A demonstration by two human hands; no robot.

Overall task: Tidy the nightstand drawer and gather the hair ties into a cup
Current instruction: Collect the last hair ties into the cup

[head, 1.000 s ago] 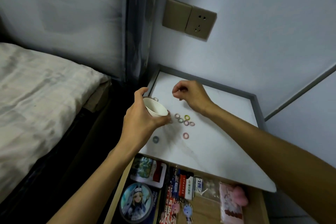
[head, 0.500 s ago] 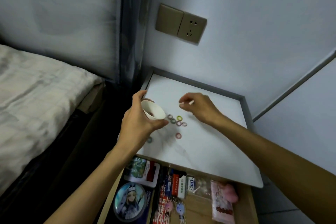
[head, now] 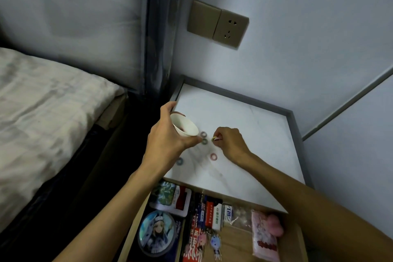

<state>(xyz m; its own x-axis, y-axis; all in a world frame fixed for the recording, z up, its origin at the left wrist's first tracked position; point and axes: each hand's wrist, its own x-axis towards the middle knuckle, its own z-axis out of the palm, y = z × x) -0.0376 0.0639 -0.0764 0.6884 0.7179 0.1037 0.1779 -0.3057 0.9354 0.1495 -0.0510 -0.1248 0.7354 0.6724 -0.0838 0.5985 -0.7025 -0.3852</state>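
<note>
The step in hand looks to be lifting one hair tie off the bench [head: 244, 117] and dropping it into the cup [head: 184, 127]. To do it well, the pinch should take a single tie and raise it free of the surface before carrying it. It should be let go well over the cup's mouth rather than at the lip, since so light a ring could bounce out or cling to a fingertip. The right hand [head: 230, 142] sits low on the bench, knuckles up and wrist bent, its fingertips drawn together on a yellowish tie [head: 214, 138]; whether a second tie is caught with it is too small to tell. The left hand [head: 168, 142] is wrapped round the white cup, thumb on the far side, holding it tilted with its mouth toward the right hand, just beside it. Two grey ties [head: 204, 137] lie between cup and fingertips, a pink tie [head: 212, 156] nearer the person, and a blue tie [head: 180, 161] by the left wrist. The drawer [head: 236, 240] below stands open, holding cards and packets.
</note>
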